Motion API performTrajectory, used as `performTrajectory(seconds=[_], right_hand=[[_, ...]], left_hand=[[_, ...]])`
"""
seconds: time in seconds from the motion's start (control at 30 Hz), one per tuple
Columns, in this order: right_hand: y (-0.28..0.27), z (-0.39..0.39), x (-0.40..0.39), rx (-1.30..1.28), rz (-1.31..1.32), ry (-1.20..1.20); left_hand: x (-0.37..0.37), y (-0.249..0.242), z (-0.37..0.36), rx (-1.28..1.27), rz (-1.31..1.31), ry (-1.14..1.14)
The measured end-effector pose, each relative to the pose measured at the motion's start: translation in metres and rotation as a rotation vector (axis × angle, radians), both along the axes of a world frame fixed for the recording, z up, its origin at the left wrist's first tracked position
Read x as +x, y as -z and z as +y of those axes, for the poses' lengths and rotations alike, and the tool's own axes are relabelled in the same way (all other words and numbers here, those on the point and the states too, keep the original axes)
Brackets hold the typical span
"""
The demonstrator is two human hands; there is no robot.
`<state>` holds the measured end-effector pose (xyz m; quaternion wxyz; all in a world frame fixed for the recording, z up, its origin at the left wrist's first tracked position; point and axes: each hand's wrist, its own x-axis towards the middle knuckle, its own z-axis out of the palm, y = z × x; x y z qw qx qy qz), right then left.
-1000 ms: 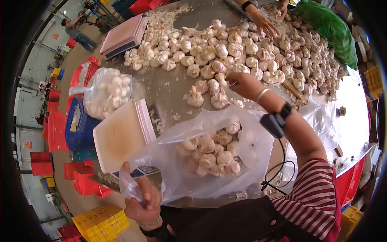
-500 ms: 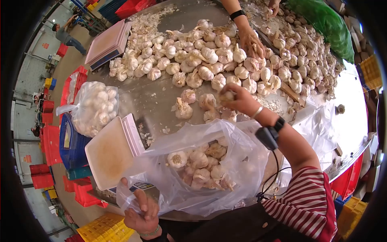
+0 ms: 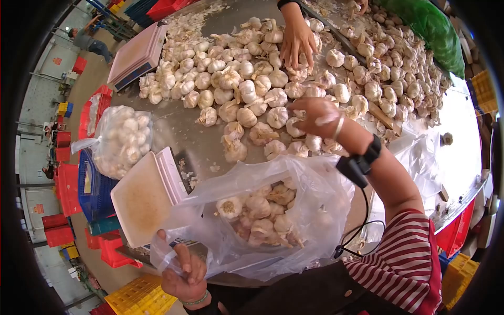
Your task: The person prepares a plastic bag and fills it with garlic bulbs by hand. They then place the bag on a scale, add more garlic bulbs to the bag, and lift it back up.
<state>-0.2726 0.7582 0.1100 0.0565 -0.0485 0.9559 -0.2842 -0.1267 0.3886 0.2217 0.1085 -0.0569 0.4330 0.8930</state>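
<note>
Clear bag (image 3: 328, 205) being pinched at left rim by left hand (image 3: 184, 278), seemingly so its mouth is being held open; bagged bulbs (image 3: 260, 207) being borne by table (image 3: 176, 123); loose garlic (image 3: 247, 92) being reached over by right hand (image 3: 319, 114), blurred, whether a bulb is being grasped cannot be told

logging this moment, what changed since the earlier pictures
The co-worker's hand moved left across the garlic pile, which now spreads nearer the open bag. The right hand drew slightly back; its grip is unclear. The left hand still holds the bag's edge.
</note>
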Motion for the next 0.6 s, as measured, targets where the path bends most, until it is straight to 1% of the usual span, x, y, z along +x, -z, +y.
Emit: performTrajectory(seconds=[0.03, 0.07, 0.13, 0.17, 0.23, 0.3, 0.37, 0.4, 0.47, 0.5, 0.57, 0.6], right_hand=[[0.009, -0.011, -0.003, 0.294, 0.066, -0.080], [0.011, -0.021, -0.006, 0.286, 0.070, -0.083], [0.016, -0.039, -0.012, 0.594, -0.138, -0.288], [0.022, -0.045, -0.016, 0.589, -0.129, -0.289], [0.032, -0.052, -0.021, 0.696, -0.189, -0.193], [0.032, -0.047, -0.020, 0.699, -0.177, -0.212], [0.027, -0.035, -0.020, 0.593, -0.145, -0.246], [0.023, -0.026, -0.019, 0.600, -0.138, -0.243], [0.006, -0.009, -0.011, 0.409, -0.248, -0.140], [0.006, 0.002, -0.004, 0.414, -0.248, -0.134], [0.010, 0.023, 0.011, 0.153, -0.115, -0.013], [0.010, 0.031, 0.020, 0.088, -0.114, 0.047]], left_hand=[[0.000, -0.001, 0.002, -0.007, 0.002, -0.003], [0.000, -0.001, 0.003, -0.011, 0.003, -0.002], [0.003, -0.003, 0.003, -0.024, 0.007, -0.008], [0.004, -0.003, 0.003, -0.012, 0.001, -0.015], [0.004, -0.004, 0.002, 0.002, -0.003, -0.019], [0.005, -0.006, 0.001, -0.011, -0.018, -0.033], [0.008, -0.006, 0.000, 0.003, 0.004, -0.015], [0.009, -0.005, 0.000, 0.017, 0.022, 0.005], [0.012, -0.003, -0.001, 0.038, 0.016, 0.007], [0.014, -0.002, -0.001, 0.053, 0.004, 0.010], [0.017, -0.002, -0.001, 0.064, 0.021, 0.043], [0.016, -0.003, -0.001, 0.071, 0.038, 0.074]])
